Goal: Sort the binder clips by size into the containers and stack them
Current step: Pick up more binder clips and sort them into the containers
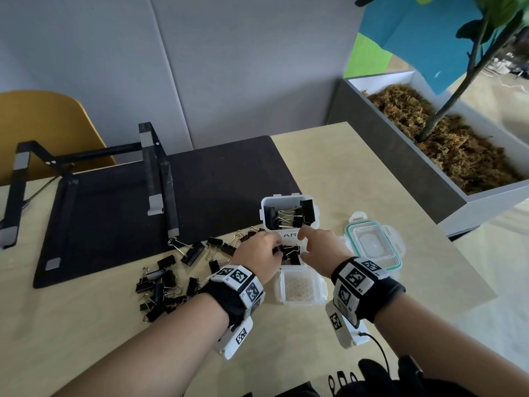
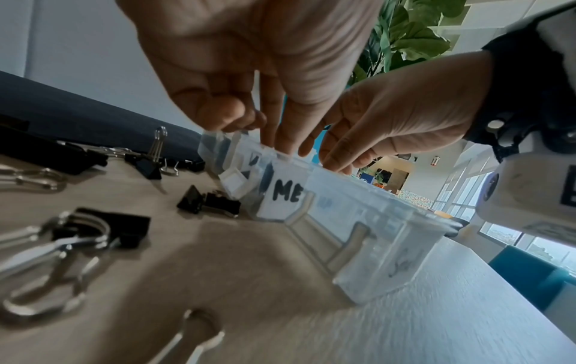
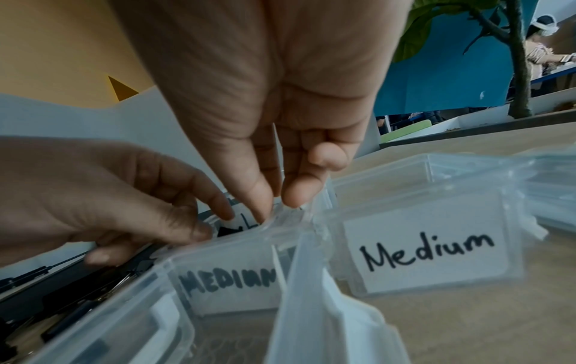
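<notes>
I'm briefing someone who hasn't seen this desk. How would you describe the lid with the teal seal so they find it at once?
Start at the planter on the right and drop to the wooden table in front of it. The lid lies flat there, just right of the right hand. It is the only clear piece with a teal seal; the containers nearby have none.

Pale wooden table [image 1: 329,167] carries a black mat [image 1: 120,213], loose clips [image 1: 160,285] (black), clear containers [image 1: 300,287].
</notes>
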A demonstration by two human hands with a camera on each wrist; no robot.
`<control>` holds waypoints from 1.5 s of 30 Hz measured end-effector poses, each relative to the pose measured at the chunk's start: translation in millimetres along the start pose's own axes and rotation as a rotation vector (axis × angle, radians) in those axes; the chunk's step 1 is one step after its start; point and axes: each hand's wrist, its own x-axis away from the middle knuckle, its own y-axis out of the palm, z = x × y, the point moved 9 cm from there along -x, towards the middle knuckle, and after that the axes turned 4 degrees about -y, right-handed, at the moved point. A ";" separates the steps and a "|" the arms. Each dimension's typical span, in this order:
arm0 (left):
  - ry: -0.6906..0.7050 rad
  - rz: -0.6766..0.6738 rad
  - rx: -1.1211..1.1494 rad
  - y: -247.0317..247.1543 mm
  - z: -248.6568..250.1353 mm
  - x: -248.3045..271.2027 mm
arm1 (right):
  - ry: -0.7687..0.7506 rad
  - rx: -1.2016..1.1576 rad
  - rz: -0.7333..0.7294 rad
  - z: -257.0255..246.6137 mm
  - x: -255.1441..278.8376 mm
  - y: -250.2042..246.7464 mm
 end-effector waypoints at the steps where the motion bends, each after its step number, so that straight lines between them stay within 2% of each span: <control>1: 0.014 -0.028 -0.021 3.6 0.2 0.7 | -0.002 0.000 0.002 -0.3 0.7 -0.2; 6: -0.002 -0.118 -0.072 9.5 -7.5 1.5 | -0.008 -0.003 0.003 -0.7 2.9 -0.2; 11: -0.027 0.005 0.023 -11.3 -18.9 5.1 | -0.030 -0.012 0.036 -8.5 6.8 -5.8; 14: -0.088 0.056 0.071 -25.3 -40.4 11.3 | -0.059 -0.031 0.043 -19.5 7.8 -7.7; 20: -0.245 0.064 0.038 -43.2 -95.8 24.2 | -0.120 -0.040 0.014 -53.2 -2.7 -0.7; 24: -0.289 0.064 -0.016 -52.1 -126.0 24.0 | -0.163 -0.028 -0.031 -78.7 -10.6 9.2; 28: -0.324 0.073 0.000 -52.9 -146.8 23.8 | -0.225 0.089 -0.115 -110.5 -15.2 24.8; 33: -0.309 0.084 0.002 -49.7 -152.5 21.0 | -0.250 0.231 -0.204 -134.1 -25.3 48.6; 39: -0.195 0.175 -0.053 -58.5 -136.9 5.9 | -0.185 0.312 -0.197 -142.7 -42.3 63.8; 45: -0.181 0.030 -0.187 -42.1 -138.1 -10.0 | -0.162 0.310 -0.169 -141.3 -50.2 72.6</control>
